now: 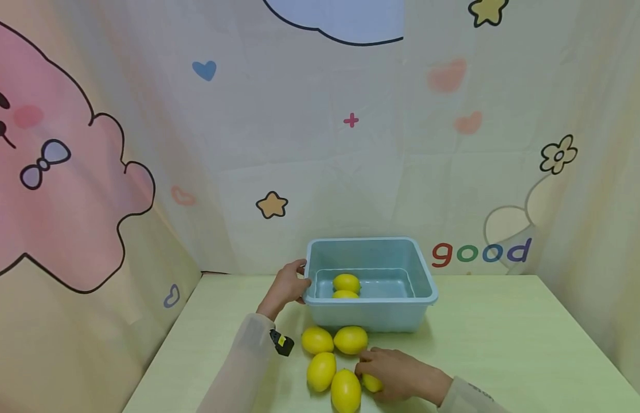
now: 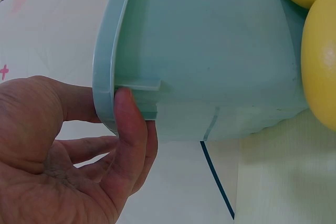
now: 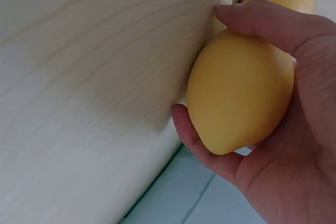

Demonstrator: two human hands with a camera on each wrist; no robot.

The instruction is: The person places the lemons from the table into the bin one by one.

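Note:
My left hand (image 1: 288, 285) pinches the left rim of a light blue plastic bin (image 1: 369, 316); the left wrist view shows its thumb and fingers on either side of the rim (image 2: 105, 61). Inside the bin lie two yellow lemons (image 1: 346, 283), one partly hidden by the front wall. In front of it my right hand (image 1: 397, 374) curls its fingers and thumb round a lemon (image 3: 241, 90) at the tabletop. That lemon (image 1: 372, 383) is mostly covered by the hand in the head view. Several more lemons (image 1: 321, 371) lie loose just left of the right hand.
The pale green wood-grain table (image 1: 506, 344) extends on both sides of the bin. Behind it hangs a printed curtain (image 1: 309, 143) with stars, hearts and the word "good". A small black device (image 1: 282, 342) sits at my left wrist.

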